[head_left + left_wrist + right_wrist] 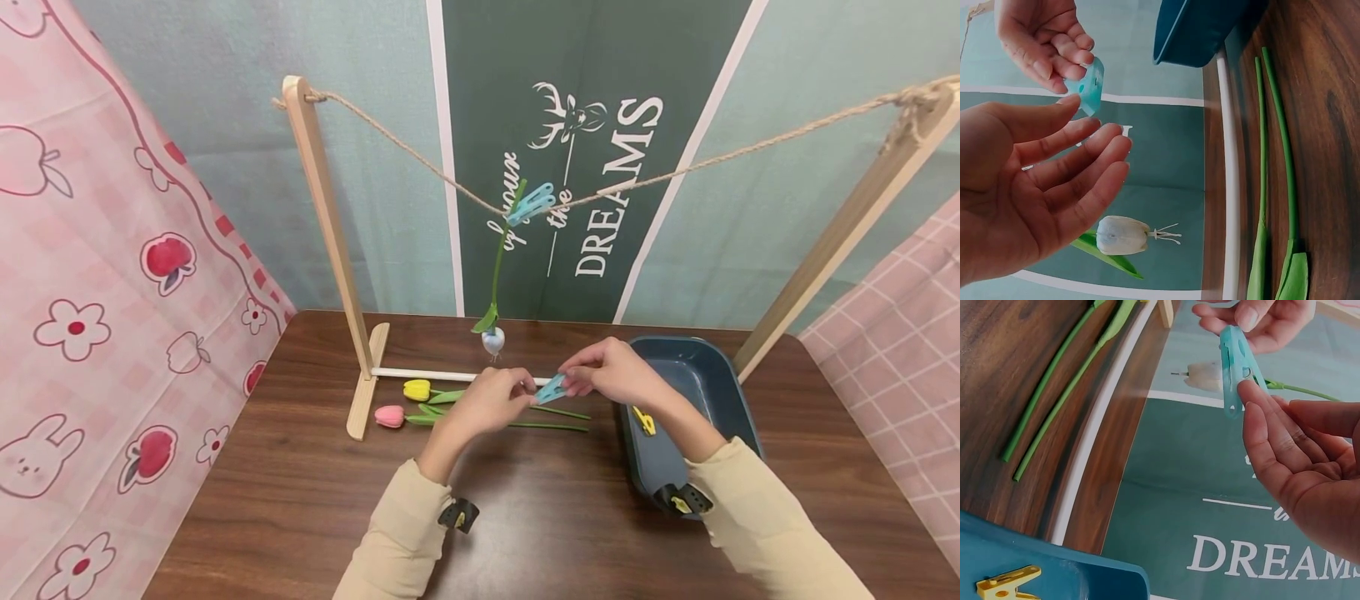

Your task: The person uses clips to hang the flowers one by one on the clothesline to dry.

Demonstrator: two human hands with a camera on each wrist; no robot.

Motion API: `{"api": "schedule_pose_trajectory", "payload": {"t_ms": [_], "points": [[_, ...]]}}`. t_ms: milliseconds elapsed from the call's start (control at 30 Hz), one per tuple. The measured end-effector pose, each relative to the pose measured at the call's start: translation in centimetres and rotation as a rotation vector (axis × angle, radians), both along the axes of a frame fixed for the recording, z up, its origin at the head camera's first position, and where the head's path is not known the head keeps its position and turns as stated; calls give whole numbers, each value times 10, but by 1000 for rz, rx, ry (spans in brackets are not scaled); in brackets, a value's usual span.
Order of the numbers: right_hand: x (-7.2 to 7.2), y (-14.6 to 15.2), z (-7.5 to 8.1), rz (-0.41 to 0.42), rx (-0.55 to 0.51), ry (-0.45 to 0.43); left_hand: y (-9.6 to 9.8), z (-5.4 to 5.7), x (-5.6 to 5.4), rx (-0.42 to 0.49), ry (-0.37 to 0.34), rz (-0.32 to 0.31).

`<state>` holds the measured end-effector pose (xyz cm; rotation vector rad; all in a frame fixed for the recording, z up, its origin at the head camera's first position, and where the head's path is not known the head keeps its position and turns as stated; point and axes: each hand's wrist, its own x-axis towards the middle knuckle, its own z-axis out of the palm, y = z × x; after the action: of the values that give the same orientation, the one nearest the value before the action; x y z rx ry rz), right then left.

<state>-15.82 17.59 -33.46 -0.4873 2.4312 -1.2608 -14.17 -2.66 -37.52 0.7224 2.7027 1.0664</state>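
A light-blue clothespin [551, 389] is between my two hands above the table. My left hand [491, 402] pinches one end of it with thumb and forefinger, the other fingers spread loosely. At the opposite end, my right hand [611, 372] holds it by the fingertips [1249, 392]. Behind the hands, a white-blue tulip [492, 342] hangs head down from the rope [420, 158], its stem clipped by another light-blue clothespin [532, 202]. A yellow tulip [417, 390] and a pink tulip [390, 416] lie on the table, their stems partly hidden under my left hand.
A wooden stand has a left post [330, 225], a right post [840, 242] and a white bottom rod [427, 375]. Under my right forearm sits a dark blue basin [720, 367] with yellow clothespins [645, 421] in it. A printed curtain [360, 250] backs the table.
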Motion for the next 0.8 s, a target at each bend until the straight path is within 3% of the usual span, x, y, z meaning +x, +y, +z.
{"api": "schedule_pose_trajectory", "payload": {"t_ms": [200, 533, 800], "points": [[2, -2, 3, 15, 8, 13, 1, 1, 2, 30, -23, 8], [2, -2, 0, 48, -17, 13, 1, 3, 3, 4, 17, 36], [0, 2, -4, 69, 16, 93, -4, 5, 2, -2, -3, 40]]}}
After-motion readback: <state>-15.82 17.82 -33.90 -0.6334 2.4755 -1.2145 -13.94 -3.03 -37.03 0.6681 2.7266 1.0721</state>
